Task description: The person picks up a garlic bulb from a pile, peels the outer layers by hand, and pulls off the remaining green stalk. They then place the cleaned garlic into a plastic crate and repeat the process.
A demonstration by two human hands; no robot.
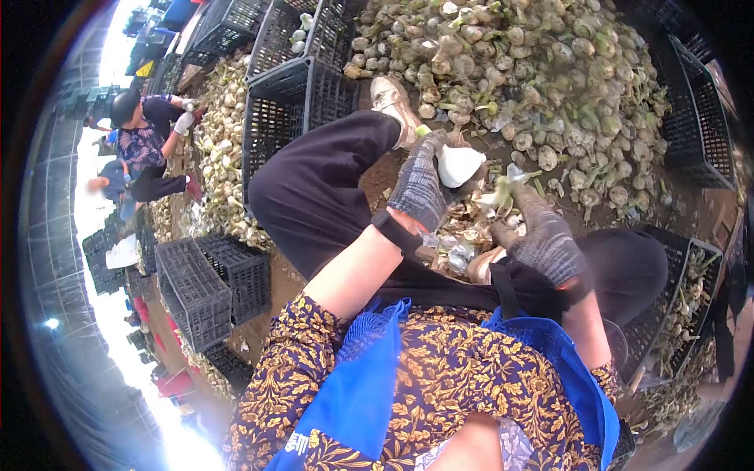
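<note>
My left hand (pixel 424 184), in a grey knitted glove, is closed around a clean white garlic bulb (pixel 461 166). The bulb's cut green stem (pixel 423 130) sticks out past the top of the glove. Close by on the right, my right hand (pixel 543 239) wears a matching glove with dirty fingers, curled in a pinch. Pale, greenish garlic skin (pixel 506 187) shows at its fingertips, apart from the bulb. Loose peelings (pixel 459 247) lie on the ground below, between my legs.
A large heap of unpeeled garlic (pixel 542 86) spreads ahead. Black crates stand at the left (pixel 290 102), far right (pixel 699 118) and lower left (pixel 196 290). A crate of stems (pixel 683 306) is beside my right knee. Another gloved person (pixel 145 145) works at the left.
</note>
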